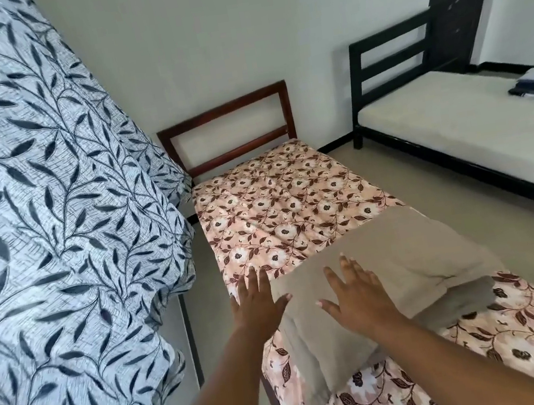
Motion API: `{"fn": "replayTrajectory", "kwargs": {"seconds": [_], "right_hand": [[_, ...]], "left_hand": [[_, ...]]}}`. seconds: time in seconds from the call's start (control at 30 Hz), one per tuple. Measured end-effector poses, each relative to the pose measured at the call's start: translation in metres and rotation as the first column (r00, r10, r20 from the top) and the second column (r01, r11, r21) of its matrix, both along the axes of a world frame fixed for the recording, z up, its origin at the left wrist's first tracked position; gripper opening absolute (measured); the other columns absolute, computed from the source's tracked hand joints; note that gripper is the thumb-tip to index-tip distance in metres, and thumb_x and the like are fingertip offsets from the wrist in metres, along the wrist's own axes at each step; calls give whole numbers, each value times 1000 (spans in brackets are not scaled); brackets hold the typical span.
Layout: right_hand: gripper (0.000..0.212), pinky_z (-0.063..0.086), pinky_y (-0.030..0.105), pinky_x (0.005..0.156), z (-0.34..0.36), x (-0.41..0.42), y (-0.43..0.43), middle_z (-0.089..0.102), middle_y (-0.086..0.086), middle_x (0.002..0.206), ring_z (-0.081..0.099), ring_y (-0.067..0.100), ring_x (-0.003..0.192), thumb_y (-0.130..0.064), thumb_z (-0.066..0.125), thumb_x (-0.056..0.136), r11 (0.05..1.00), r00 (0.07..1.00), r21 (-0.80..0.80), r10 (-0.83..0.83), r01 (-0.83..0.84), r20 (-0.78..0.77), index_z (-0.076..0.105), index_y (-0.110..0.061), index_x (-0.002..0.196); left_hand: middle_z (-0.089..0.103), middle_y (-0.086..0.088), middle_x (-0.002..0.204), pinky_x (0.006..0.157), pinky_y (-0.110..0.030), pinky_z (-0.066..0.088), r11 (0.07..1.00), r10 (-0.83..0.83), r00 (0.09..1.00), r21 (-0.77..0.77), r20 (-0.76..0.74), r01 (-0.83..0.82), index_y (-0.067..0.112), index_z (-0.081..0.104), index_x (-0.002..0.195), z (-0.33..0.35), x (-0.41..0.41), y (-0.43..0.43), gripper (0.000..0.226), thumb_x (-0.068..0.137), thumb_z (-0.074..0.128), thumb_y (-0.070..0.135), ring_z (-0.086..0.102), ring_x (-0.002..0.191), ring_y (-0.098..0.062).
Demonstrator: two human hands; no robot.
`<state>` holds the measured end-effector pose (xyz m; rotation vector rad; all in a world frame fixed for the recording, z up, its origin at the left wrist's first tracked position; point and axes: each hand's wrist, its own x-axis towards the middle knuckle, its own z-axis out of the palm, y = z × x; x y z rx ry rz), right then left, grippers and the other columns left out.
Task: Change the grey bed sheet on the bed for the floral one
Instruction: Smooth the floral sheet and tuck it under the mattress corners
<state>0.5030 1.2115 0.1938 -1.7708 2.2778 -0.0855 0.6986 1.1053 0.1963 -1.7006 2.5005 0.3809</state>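
Stretching forward palm-down, fingers spread: left hand (258,302) and right hand (356,296) at folded grey sheet (404,251).

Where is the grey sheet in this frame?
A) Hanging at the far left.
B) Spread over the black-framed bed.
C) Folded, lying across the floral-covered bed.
C: the folded grey sheet lies across the floral sheet, close by the open left hand and right hand.
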Motion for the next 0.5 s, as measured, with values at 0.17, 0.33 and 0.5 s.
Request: {"fn": "replayTrajectory", "kwargs": {"seconds": [0.17, 0.33, 0.5], "right_hand": [[78, 10, 52, 125, 5, 1, -31, -5, 16, 170, 1, 34, 157, -69, 25, 100, 999, 999, -6, -41, 41, -20, 5, -28, 163], [79, 11, 53, 125, -9, 17, -86, -3, 16, 170, 2, 34, 157, -70, 26, 99, 986, 985, 2, -167, 167, -28, 5, -29, 162], [80, 11, 54, 125, -31, 46, -154, -3, 17, 169, 3, 35, 157, -70, 28, 99, 942, 944, 56, -330, 331, -23, 5, -28, 163]], "left_hand": [[-15, -5, 168, 121, -59, 5, 998, -46, 999, 32, 18, 45, 19, -8, 160, -1, -5, -55, 86, 98, 26, 69, -12, 154, -31], [-13, -4, 168, 122, -60, 6, 991, -127, 992, 46, 3, 127, 19, -5, 161, -29, -10, -144, 86, 98, 29, 68, -11, 155, -30], [-14, -5, 168, 122, -59, 7, 960, -259, 966, 111, -5, 258, 18, -7, 160, -75, -5, -246, 86, 99, 29, 67, -13, 154, -31]]}}
